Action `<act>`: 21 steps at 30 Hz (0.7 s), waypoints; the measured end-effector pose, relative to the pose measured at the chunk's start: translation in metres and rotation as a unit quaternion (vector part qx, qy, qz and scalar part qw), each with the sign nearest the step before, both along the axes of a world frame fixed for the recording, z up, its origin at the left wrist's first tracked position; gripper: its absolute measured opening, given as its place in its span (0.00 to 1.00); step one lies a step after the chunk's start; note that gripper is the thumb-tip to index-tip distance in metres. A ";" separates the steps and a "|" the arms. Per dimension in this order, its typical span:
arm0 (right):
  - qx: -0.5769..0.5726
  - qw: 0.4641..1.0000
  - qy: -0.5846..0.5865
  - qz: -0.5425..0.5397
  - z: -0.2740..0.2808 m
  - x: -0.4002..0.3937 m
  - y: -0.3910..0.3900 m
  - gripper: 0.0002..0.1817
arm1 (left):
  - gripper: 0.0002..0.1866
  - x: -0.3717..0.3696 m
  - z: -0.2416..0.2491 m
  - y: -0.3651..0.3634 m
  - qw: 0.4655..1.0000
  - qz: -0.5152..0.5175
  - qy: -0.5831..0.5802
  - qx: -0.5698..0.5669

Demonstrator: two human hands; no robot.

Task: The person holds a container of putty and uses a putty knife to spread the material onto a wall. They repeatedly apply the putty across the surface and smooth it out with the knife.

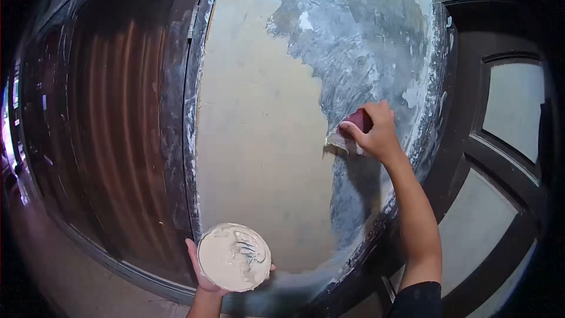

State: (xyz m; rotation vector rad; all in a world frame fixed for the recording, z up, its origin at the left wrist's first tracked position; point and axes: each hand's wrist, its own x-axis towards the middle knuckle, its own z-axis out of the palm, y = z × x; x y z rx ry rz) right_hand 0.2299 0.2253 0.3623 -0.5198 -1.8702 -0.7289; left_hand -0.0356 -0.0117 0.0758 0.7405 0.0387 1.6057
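Note:
My right hand (376, 132) grips a putty knife (344, 136) with a dark red handle, its blade pressed flat against the wall (259, 123). The blade sits at the border between the smooth cream putty on the left and the rough grey-blue surface (365, 41) on the right. My left hand (203, 274) holds a round bowl (234, 257) from beneath, low in front of the wall. The bowl is filled with cream-coloured putty.
A dark wooden door with a reddish panel (118, 123) stands left of the wall strip, its frame (191, 141) smeared with white. To the right is a dark door or window frame with pale panes (512, 106). A pale floor (65, 271) shows at lower left.

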 end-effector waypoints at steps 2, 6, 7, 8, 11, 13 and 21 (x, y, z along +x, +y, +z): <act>0.021 0.998 -0.033 -0.039 0.013 -0.002 0.014 0.23 | 0.61 0.005 -0.003 0.009 0.999 0.002 -0.047 0.000; 0.056 0.996 0.058 0.026 0.044 0.001 0.032 0.23 | 0.59 0.013 0.002 0.017 0.998 0.049 -0.044 0.001; 0.054 0.996 0.058 0.028 0.038 0.000 0.029 0.23 | 0.59 0.015 0.002 0.019 0.997 0.065 -0.032 0.003; 0.063 0.997 -0.006 0.046 0.027 -0.004 0.022 0.23 | 0.59 0.016 0.003 0.020 0.997 0.066 -0.033 0.002; 0.081 0.990 -0.106 0.043 0.021 -0.011 0.031 0.25 | 0.59 0.020 0.003 0.026 0.996 0.065 -0.052 0.012; 0.118 0.992 0.016 0.037 0.044 -0.016 0.038 0.26 | 0.59 0.026 0.004 0.027 0.992 0.048 -0.114 0.007; 0.125 0.988 -0.075 0.059 0.030 -0.013 0.040 0.25 | 0.58 0.032 -0.009 0.035 0.990 0.098 -0.098 -0.008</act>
